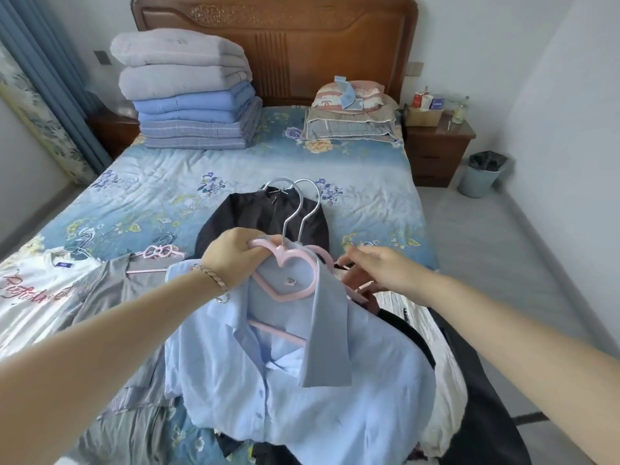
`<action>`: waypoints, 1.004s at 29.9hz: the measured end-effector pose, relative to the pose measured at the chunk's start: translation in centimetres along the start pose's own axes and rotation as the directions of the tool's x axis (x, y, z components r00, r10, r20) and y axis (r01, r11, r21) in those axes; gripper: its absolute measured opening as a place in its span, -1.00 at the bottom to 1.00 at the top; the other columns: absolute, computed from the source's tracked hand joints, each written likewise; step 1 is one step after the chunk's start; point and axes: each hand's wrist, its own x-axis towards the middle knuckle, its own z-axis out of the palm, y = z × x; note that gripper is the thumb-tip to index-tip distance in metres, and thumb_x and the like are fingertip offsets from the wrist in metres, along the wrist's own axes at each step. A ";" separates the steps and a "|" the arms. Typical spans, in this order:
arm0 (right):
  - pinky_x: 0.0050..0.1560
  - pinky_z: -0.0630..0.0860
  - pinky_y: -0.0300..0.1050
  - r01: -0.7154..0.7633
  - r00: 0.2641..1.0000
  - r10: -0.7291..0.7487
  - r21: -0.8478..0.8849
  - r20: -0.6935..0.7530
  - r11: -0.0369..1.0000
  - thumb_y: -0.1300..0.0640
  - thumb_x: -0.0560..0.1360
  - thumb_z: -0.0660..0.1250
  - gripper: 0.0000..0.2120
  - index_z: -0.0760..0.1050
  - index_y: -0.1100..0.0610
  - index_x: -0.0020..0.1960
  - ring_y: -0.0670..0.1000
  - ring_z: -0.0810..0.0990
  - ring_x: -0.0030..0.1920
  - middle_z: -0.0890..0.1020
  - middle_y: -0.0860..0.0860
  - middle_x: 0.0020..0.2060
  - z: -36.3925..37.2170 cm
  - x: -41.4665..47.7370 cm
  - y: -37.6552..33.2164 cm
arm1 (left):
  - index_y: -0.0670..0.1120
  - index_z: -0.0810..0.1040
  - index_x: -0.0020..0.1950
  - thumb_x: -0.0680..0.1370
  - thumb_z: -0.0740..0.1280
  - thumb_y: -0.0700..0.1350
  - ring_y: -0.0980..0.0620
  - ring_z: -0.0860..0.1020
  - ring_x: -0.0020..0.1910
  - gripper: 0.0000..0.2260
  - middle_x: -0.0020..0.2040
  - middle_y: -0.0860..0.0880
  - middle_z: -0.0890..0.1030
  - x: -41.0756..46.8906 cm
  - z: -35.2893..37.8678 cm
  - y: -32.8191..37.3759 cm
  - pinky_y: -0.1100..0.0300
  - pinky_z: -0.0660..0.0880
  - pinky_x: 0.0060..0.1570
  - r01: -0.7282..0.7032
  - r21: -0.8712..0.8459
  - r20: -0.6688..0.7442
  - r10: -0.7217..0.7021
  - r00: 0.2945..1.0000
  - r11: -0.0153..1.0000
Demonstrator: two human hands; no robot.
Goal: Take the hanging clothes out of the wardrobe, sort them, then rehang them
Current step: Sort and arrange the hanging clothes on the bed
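Between the two hands, over the near end of the bed (151, 182), a blue shirt (268, 404) sits on a pink hanger (283, 298) with a heart-shaped neck.

Left hand (235, 255): fingers curled round the left lobe of the heart, gripping it. A braided bracelet (211, 276) circles the wrist.

Right hand (375, 273): just right of the hanger, back uppermost, fingers reaching toward the end of a second hanger (327, 258) behind the first. Whether they pinch it or only touch it cannot be told.

A steel hook (307, 181) rises above and between the hands. The shirt's collar lies open, and a long blue-grey flap (328, 330) falls from the neck over the front. The shirt's lower part lies over darker clothes.

Beyond the hands, a dark garment (268, 216) lies flat on the bed. Left of the left hand lies a grey garment (110, 290) with a third hanger (157, 252) at its neck. Further left is a white T-shirt (30, 297) with red lettering. Beneath the right forearm lies a heap of black and white clothes (419, 317).

Far beyond the left hand stands a stack of folded quilts (188, 95). Far beyond the right hand are pillows (352, 112), and to their right a nightstand (436, 152) and a bin (479, 182).
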 end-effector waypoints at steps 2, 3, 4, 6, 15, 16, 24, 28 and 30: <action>-0.23 0.44 -0.22 -0.089 0.989 0.070 -0.149 -0.128 0.985 0.07 0.58 0.20 -0.83 0.48 0.12 -0.10 -0.05 0.53 -0.28 0.57 0.01 -0.28 -3.2 3.8 5.4 | 0.17 0.63 -0.29 0.20 0.05 0.36 0.07 0.40 -0.40 -0.55 -0.52 0.08 0.46 1.7 3.3 -0.8 0.24 0.30 -0.41 0.032 0.054 -0.037 -0.030 0.999 0.998; -0.21 0.41 -0.18 -0.144 0.979 0.106 -0.224 -0.176 0.964 0.12 0.56 0.23 -0.84 0.49 0.13 -0.16 -0.02 0.51 -0.27 0.56 0.02 -0.30 -4.9 5.6 8.3 | 0.13 0.62 -0.32 0.19 0.02 0.37 0.04 0.39 -0.41 -0.51 -0.51 0.05 0.45 2.7 5.0 -1.2 0.25 0.28 -0.42 0.048 0.081 -0.044 -0.044 0.998 0.996; -0.18 0.37 -0.18 -0.201 0.965 0.136 -0.303 -0.223 0.931 0.15 0.54 0.23 -0.83 0.50 0.16 -0.20 0.01 0.50 -0.24 0.55 0.04 -0.30 -6.6 7.3 11.3 | 0.12 0.60 -0.36 0.19 0.00 0.38 0.05 0.38 -0.43 -0.51 -0.53 0.04 0.43 3.9 6.7 -1.7 0.26 0.26 -0.43 0.065 0.103 -0.052 -0.060 0.997 0.992; -0.15 0.35 -0.18 -0.315 0.931 0.192 -0.419 -0.309 0.852 0.18 0.51 0.22 -0.80 0.55 0.26 -0.18 0.07 0.52 -0.16 0.58 0.09 -0.25 -9.5 10.1 16.8 | 0.06 0.62 -0.32 0.20 -0.01 0.38 0.06 0.37 -0.44 -0.45 -0.53 0.02 0.42 6.3 9.7 -2.7 0.28 0.26 -0.43 0.077 0.145 -0.061 -0.069 0.996 0.986; 0.22 0.39 -0.03 -0.471 0.882 0.322 -0.612 -0.344 0.635 0.21 0.52 0.16 -0.69 0.41 0.25 0.24 0.18 0.42 0.27 0.40 0.16 0.29 -17.1 25.3 32.6 | -0.15 0.48 -0.40 0.24 0.01 0.38 0.06 0.30 -0.49 -0.40 -0.46 0.17 0.43 17.8 23.0 -9.8 0.32 0.22 -0.42 0.094 0.277 -0.029 -0.089 0.996 0.956; 0.23 0.37 -0.03 -0.463 0.886 0.329 -0.633 -0.327 0.620 0.21 0.52 0.16 -0.68 0.39 0.26 0.25 0.18 0.39 0.30 0.38 0.16 0.30 -17.4 27.4 34.0 | -0.14 0.50 -0.39 0.25 0.01 0.37 0.07 0.33 -0.47 -0.40 -0.46 0.17 0.44 19.0 24.2 -10.8 0.35 0.21 -0.44 0.106 0.289 -0.033 -0.101 0.994 0.952; 0.42 0.16 0.03 -0.431 0.899 0.343 -0.698 -0.273 0.572 0.09 0.58 0.15 -0.40 0.00 0.15 0.53 0.10 0.12 0.49 0.09 0.07 0.51 -17.1 39.8 40.4 | -0.21 0.49 -0.41 0.28 0.06 0.35 0.07 0.31 -0.36 -0.39 -0.56 0.00 0.30 23.4 29.8 -16.9 0.29 0.30 -0.35 0.182 0.280 -0.023 -0.183 0.983 0.943; 0.28 0.29 0.05 -0.486 0.874 0.307 -0.699 -0.377 0.525 0.12 0.57 0.17 -0.61 0.26 0.14 0.38 0.17 0.32 0.35 0.37 0.15 0.34 -17.5 42.1 40.6 | -0.16 0.56 -0.37 0.27 0.06 0.36 0.02 0.33 -0.36 -0.39 -0.42 -0.07 0.46 23.6 30.1 -17.7 0.28 0.27 -0.41 0.205 0.267 -0.017 -0.208 0.978 0.942; 0.15 0.37 0.01 -0.492 0.871 0.337 -0.639 -0.358 0.591 0.15 0.55 0.20 -0.68 0.28 0.17 0.29 0.20 0.44 0.24 0.48 0.17 0.23 -18.0 42.2 39.9 | -0.17 0.58 -0.35 0.27 0.05 0.36 -0.04 0.36 -0.36 -0.38 -0.43 -0.08 0.48 23.3 29.9 -17.8 0.25 0.29 -0.41 0.213 0.260 -0.016 -0.216 0.976 0.942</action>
